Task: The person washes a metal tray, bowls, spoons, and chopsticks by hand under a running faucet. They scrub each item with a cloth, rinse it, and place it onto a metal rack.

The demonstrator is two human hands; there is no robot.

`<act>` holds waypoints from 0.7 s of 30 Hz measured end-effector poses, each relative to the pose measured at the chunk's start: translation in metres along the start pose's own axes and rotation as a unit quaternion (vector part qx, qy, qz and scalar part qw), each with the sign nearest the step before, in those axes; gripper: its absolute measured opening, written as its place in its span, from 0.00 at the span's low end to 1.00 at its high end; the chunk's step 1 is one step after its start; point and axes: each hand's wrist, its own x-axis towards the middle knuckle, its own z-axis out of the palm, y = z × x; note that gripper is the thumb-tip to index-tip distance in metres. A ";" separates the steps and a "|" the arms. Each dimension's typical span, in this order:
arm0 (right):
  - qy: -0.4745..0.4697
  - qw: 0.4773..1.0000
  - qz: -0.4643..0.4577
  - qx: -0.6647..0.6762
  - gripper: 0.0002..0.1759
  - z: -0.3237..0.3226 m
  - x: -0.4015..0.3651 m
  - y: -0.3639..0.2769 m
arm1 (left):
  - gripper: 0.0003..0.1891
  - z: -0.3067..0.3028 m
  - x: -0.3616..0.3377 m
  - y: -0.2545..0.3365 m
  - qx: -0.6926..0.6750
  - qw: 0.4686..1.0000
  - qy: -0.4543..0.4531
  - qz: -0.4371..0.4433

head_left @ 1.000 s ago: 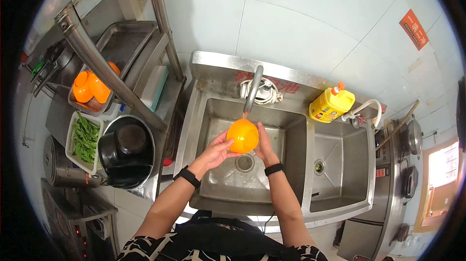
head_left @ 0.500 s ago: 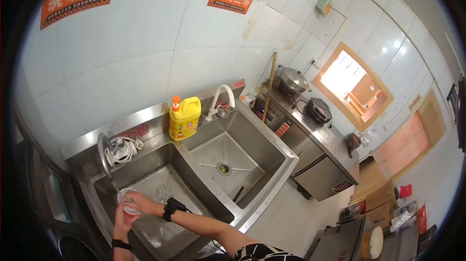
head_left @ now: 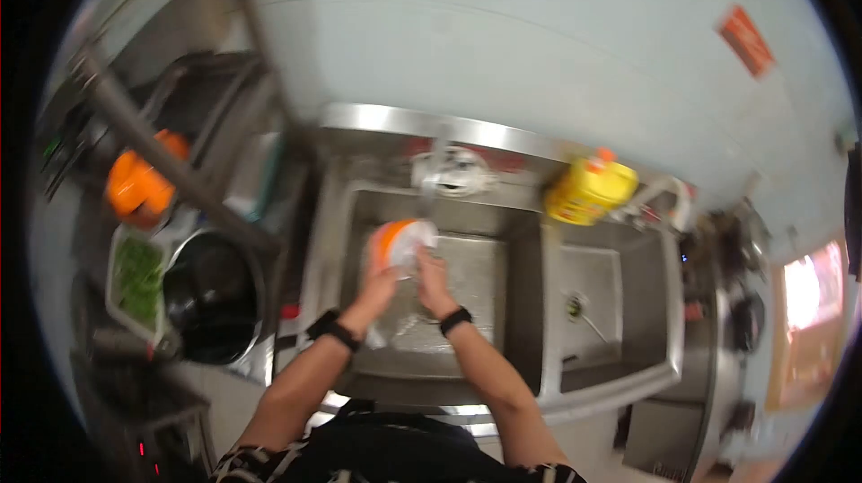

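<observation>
A white-and-orange bowl (head_left: 395,244) is tilted over the left sink basin (head_left: 480,290), beneath the metal tap (head_left: 437,164). My left hand (head_left: 381,286) is closed on its lower left side. On the right side, my right hand (head_left: 433,282) also grips the bowl, its fingers partly hidden behind the rim. Motion blur smears the bowl and both hands, so I cannot make out whether water is flowing onto it. Dark bands circle both wrists.
A yellow detergent jug (head_left: 588,191) stands behind the divider near the right basin (head_left: 588,272). A coiled white cable (head_left: 462,173) lies behind the left basin. At left are a black bucket (head_left: 211,294), a tub of greens (head_left: 137,276) and a metal post (head_left: 171,164).
My view has swung left and down, bringing the left-hand rack and bucket into sight. Both hands keep hold of the bowl, which now shows its orange side.
</observation>
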 end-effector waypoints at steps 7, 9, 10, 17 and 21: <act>0.041 0.804 -0.274 -0.526 0.12 -0.011 0.016 -0.022 | 0.31 -0.024 0.003 0.005 0.047 0.988 -0.015 -0.145; 0.000 0.728 -0.353 -0.587 0.12 0.006 -0.002 -0.047 | 0.29 -0.030 0.012 0.007 0.179 0.972 -0.055 -0.144; -0.042 0.638 -0.430 -0.638 0.13 0.013 -0.010 -0.057 | 0.28 -0.028 0.014 0.011 0.256 0.959 -0.075 -0.096; -0.018 0.721 -0.409 -0.560 0.09 -0.014 0.010 -0.036 | 0.24 -0.011 0.002 -0.009 0.254 0.964 -0.039 -0.074; 0.040 0.985 -0.085 -0.144 0.16 -0.018 -0.008 -0.001 | 0.25 0.007 0.002 -0.010 0.166 0.983 0.071 0.004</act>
